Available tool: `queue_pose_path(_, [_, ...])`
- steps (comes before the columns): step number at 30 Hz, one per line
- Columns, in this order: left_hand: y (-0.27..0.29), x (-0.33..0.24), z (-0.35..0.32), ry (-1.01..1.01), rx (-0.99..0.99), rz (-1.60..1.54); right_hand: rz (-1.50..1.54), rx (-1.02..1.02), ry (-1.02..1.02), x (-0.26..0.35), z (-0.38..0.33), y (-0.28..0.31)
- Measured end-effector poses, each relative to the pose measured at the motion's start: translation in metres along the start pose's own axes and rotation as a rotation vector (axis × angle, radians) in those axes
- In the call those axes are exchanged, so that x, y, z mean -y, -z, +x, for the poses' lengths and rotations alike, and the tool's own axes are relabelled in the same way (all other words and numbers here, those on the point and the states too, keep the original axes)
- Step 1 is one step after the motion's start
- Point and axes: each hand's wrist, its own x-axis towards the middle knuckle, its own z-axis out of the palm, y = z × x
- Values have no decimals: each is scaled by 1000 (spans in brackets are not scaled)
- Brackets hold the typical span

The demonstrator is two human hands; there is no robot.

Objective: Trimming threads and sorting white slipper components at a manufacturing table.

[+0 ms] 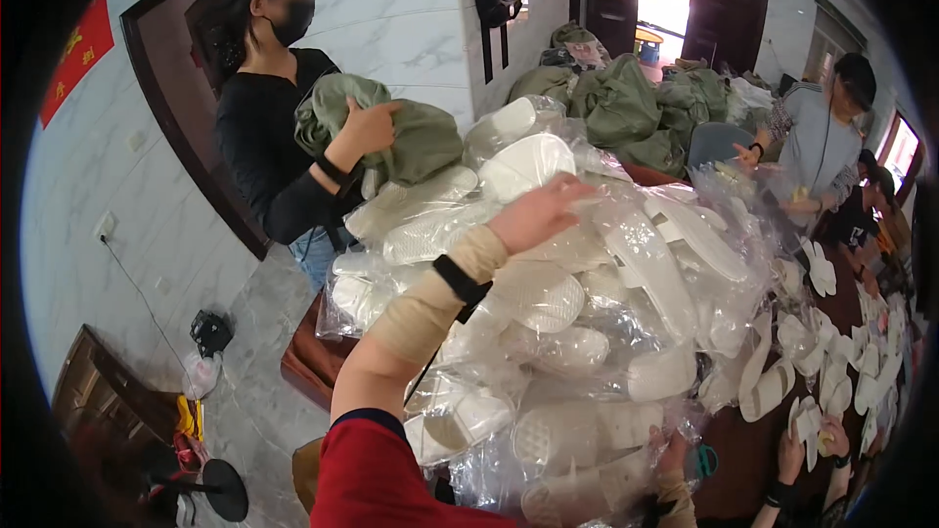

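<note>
A large heap of white slippers [641, 264], wrapped in clear plastic bags, covers the table in front of me. My left hand [543, 213] reaches across the top of the heap with its fingers stretched out, beside a white slipper [526, 166] whose sole faces up. I cannot see anything held in it. Low in the picture, my right hand [672, 452] is at the near edge of the heap, beside bagged slippers [587, 430]. Clear plastic covers part of it and its fingers are hard to make out.
At the far left a person [279, 108] holds a green sack [377, 127]. More green sacks [621, 103] are piled near the doorway. Loose slippers [763, 386] lie along the brown table [736, 445] to the right, where another person's hands [792, 455] hold one.
</note>
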Motion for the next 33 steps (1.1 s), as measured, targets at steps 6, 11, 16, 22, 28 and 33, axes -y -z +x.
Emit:
queue_pose_path(6, [76,49,-5,323,-138,222,1,44,-47,-55,9,13])
queue_pose_path(11, [96,144,27,198,-126,413,61,-5,-12,-48,5,14])
queue_pose_path(16, [104,196,95,455,-183,528,-441,41,76,-36,-5,20])
queue_pose_path(22, [13,270,109,643,-32,643,-201,-111,-263,-61,-20,23])
queue_pose_path(28, [-25,262,97,689,224,726,174,-186,-446,-34,-13,13])
queue_pose_path(33, [22,181,104,223,-272,400,-180,-117,-161,-22,-2,11])
